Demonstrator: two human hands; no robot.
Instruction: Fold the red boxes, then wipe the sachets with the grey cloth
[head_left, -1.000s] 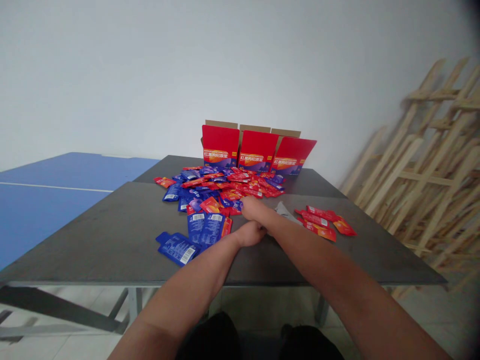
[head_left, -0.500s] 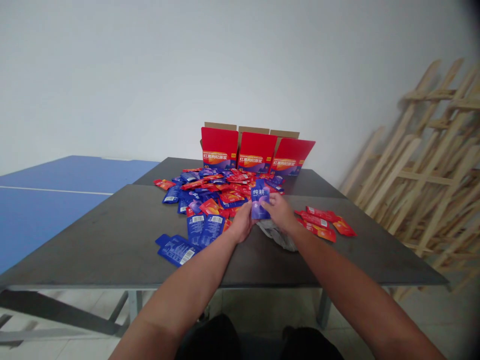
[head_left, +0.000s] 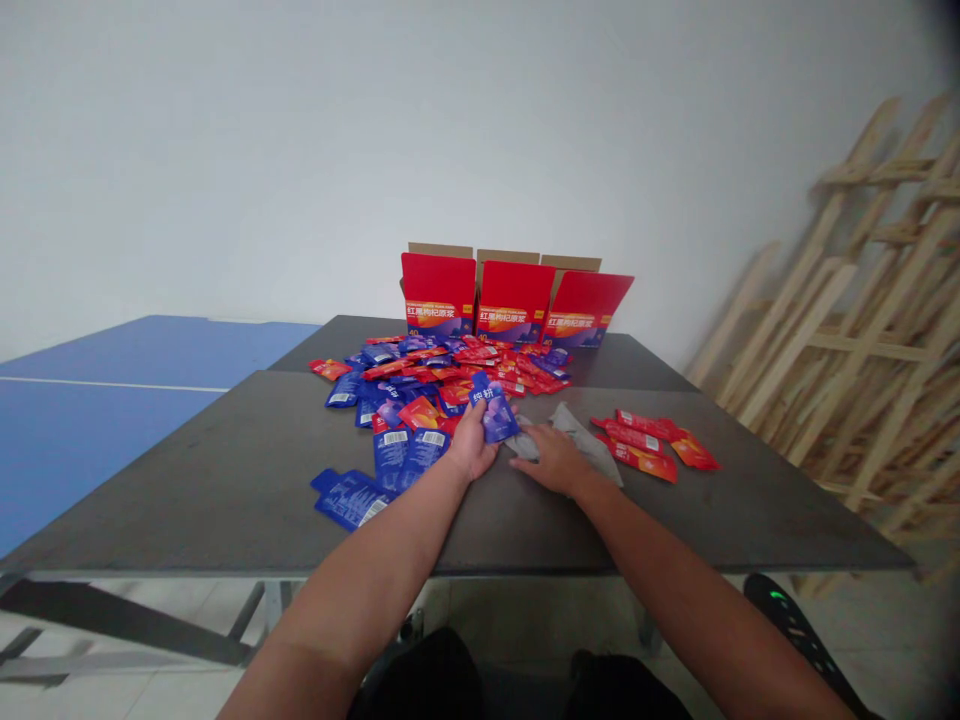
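Note:
My left hand (head_left: 474,445) is closed around the lower edge of a blue pouch (head_left: 495,415), held tilted with its white lettering facing me. On the tabletop, my right hand (head_left: 555,458) grips a crumpled grey cloth (head_left: 589,440), its thumb on the near side and its fingers over the folds. Blue pouches (head_left: 352,498) with barcodes showing lie to the left of my left arm. Beyond my hands spreads a mixed pile of red and blue pouches (head_left: 442,375). Several red pouches (head_left: 641,445) lie together right of the cloth.
Three open red cartons (head_left: 514,300) stand in a row behind the pile on the dark table (head_left: 247,480). A blue table-tennis table (head_left: 112,410) adjoins at the left. Wooden frames (head_left: 862,340) lean at the right. A black object with a green light (head_left: 787,620) is below the table edge.
My right hand has let go of the blue pouch and come down onto the grey cloth, which is now more spread. My left hand keeps the pouch, now tilted and slightly farther left.

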